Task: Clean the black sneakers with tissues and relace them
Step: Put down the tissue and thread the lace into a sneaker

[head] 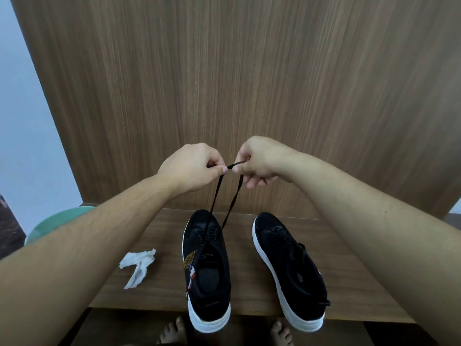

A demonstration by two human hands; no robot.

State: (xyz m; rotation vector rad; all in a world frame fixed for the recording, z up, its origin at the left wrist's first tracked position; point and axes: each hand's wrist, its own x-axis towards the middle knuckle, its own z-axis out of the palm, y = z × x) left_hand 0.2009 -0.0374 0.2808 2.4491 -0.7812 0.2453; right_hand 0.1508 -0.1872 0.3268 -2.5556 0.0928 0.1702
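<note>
Wood, cloth and soft paper

The table (249, 290) and wall panel (224, 83) are streaky brown wood, matt. The left sneaker (208, 265) looks smooth and a bit shiny; the right sneaker (289, 260) looks dull cloth. Both soles are white rubber. The tissue (138, 265) is crumpled paper.

Both forearms are bare from the elbow down, with no sleeve in view. The left hand (193, 168) and the right hand (259, 161) wear no gloves, rings, watch or bands at the wrist. Fine hairs show along the forearms. At six o'clock, at the bottom edge of the view, two bare feet (174, 332) show their toes, without socks or shoes.
</note>
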